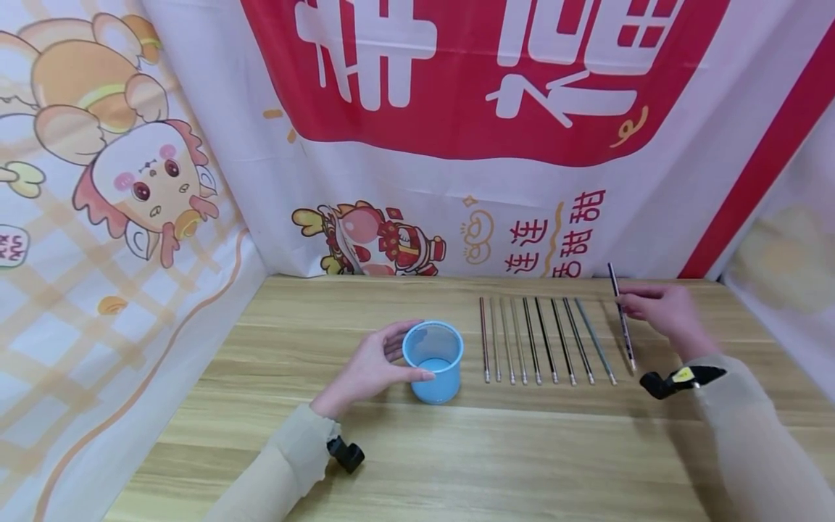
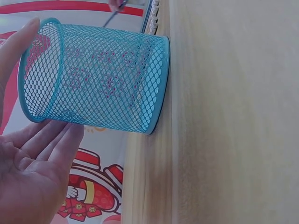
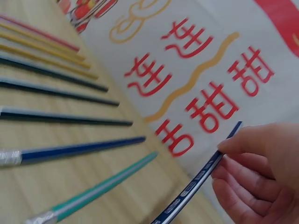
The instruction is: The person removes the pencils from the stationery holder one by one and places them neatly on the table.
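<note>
My left hand [image 1: 372, 366] grips a light-blue mesh pen cup [image 1: 435, 388], thumb at the rim nearest me and fingers round the far side. Upright over the wooden table, the cup shows a bare floor inside; the left wrist view shows pink flower marks on its mesh [image 2: 110, 84]. At the right, my right hand [image 1: 665, 315] pinches a dark-blue patterned pencil [image 3: 189, 189] near its upper end between thumb and fingers. That pencil slants, its eraser end down by the table. Just left of it lies a teal pencil [image 1: 595, 341], the last in a row.
Several pencils lie side by side between the cup and my right hand, from a red pencil [image 1: 484, 339] to the teal one, eraser ends toward me. A printed cloth [image 1: 391, 174] hangs behind the wooden table [image 1: 457, 464]. Another patterned cloth [image 1: 215, 348] borders its left side.
</note>
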Motion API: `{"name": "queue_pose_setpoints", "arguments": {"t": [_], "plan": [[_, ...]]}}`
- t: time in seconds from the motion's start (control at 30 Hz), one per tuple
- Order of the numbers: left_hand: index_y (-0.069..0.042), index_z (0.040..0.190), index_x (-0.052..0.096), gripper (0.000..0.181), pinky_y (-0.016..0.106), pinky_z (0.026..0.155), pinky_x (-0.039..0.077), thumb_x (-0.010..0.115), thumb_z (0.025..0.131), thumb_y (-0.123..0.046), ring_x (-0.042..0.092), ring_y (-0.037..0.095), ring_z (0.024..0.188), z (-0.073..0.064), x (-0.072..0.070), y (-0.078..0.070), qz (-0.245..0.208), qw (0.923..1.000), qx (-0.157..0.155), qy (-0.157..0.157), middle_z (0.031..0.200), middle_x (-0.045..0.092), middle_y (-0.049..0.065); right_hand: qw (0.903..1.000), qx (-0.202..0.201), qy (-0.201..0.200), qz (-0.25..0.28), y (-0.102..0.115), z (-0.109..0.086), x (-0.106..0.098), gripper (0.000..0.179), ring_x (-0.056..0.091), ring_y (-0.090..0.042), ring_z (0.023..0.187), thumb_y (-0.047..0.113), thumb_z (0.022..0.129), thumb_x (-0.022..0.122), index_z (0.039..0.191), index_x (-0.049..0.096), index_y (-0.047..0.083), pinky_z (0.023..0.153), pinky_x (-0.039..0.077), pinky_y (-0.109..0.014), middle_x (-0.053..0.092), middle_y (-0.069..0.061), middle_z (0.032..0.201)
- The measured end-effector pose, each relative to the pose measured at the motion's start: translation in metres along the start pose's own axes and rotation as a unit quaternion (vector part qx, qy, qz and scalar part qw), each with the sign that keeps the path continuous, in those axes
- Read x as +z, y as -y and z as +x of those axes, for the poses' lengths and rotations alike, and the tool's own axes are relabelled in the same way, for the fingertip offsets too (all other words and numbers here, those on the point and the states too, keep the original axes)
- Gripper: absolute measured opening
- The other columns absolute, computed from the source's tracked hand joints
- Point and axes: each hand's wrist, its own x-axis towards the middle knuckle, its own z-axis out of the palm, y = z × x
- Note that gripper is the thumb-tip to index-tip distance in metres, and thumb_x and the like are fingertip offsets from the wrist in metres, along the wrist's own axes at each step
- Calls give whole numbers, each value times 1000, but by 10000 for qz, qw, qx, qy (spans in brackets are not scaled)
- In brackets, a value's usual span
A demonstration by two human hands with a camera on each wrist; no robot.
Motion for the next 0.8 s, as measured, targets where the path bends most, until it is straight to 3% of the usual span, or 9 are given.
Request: {"name": "queue_pose_setpoints", "arguments": {"t": [0.07,0.17,0.3,0.5,0.8], "plan": [[-13,150,49,83,39,110,44,91,79,-20,54,25,131,1,0,0,23,10000,47,34,145,56,6,9998,64,142,-97,-6,2,2,59,71,-6,89,39,99,67,138,59,-4,99,53,-47,73,-10,115],[-11,151,47,84,40,110,44,90,80,-20,54,24,132,2,1,1,85,9999,113,54,146,55,5,9992,75,264,-299,-14,5,5,55,70,-8,89,35,100,67,136,60,-5,87,59,-34,73,-13,114],[-12,152,46,84,39,110,44,90,81,-18,54,24,132,3,2,2,124,9998,136,23,146,54,4,9984,106,373,-407,-21,6,10,52,70,-13,88,32,100,67,134,61,-7,73,58,-24,73,-16,111],[-15,152,45,89,40,110,44,92,77,-25,53,26,132,2,2,2,50,9999,110,9,147,53,7,9970,237,511,-539,-24,5,18,47,70,-21,93,29,102,64,132,62,-7,75,59,-28,72,-19,114],[-14,155,42,96,40,112,42,94,74,-24,51,27,134,-1,-1,1,-89,9999,64,-2,150,50,8,9964,94,366,-754,-25,9,25,41,69,-18,89,24,99,67,127,66,-6,71,56,-23,74,-17,108]]}}
